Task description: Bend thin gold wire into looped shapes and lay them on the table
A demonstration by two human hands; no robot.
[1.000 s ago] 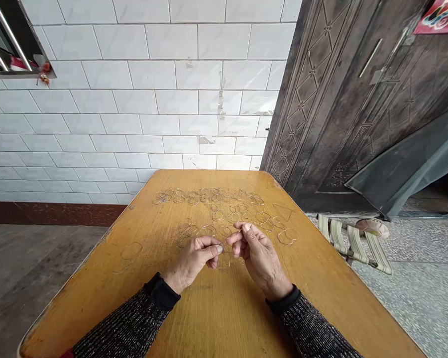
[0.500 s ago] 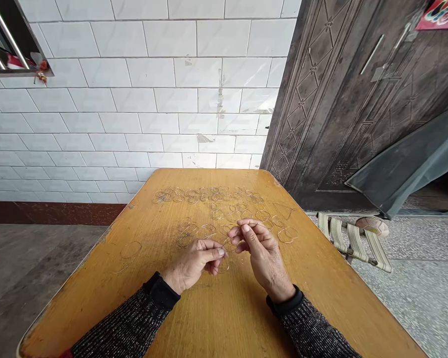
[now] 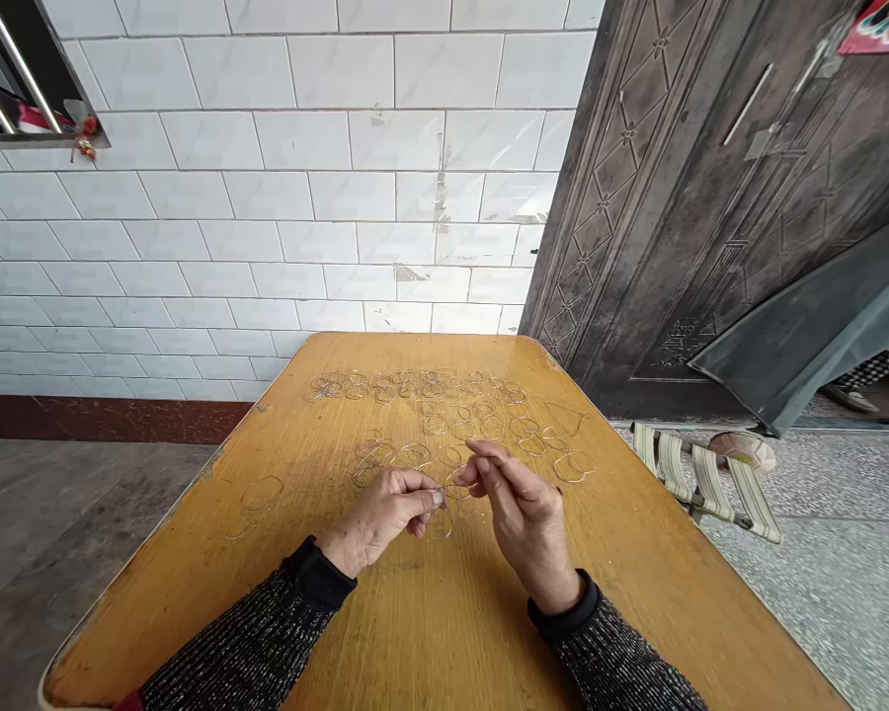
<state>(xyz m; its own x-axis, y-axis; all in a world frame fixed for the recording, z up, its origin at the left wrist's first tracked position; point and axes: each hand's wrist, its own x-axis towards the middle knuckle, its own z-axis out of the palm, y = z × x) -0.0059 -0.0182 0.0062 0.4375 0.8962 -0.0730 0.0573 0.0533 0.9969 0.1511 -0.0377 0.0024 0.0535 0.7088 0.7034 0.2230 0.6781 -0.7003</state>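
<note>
My left hand [image 3: 389,515] pinches a thin copper-coloured wire [image 3: 448,529] between thumb and forefinger, and a curved part of it hangs below the fingertips. Close by on the right, my right hand [image 3: 525,515] has its thumb and fingers pressed together at the same wire; the strand between the hands is very fine and hard to follow. Bent wire loops [image 3: 415,456] lie just beyond both hands, and some are partly hidden by the fingers. Farther off, a row of similar wire loops [image 3: 407,383] runs across the wooden table [image 3: 430,632].
A single looped wire [image 3: 265,506] lies on the table's left. Behind stands a white tiled wall [image 3: 267,207], with a dark carved door [image 3: 637,197] to the right. Beside the table are a striped strap stool [image 3: 703,479] and a person's foot [image 3: 851,398] in the doorway.
My right hand has shifted slightly, its fingers straighter and angled up more. The left hand stays nearly still. A person's leg and foot have appeared in the doorway.
</note>
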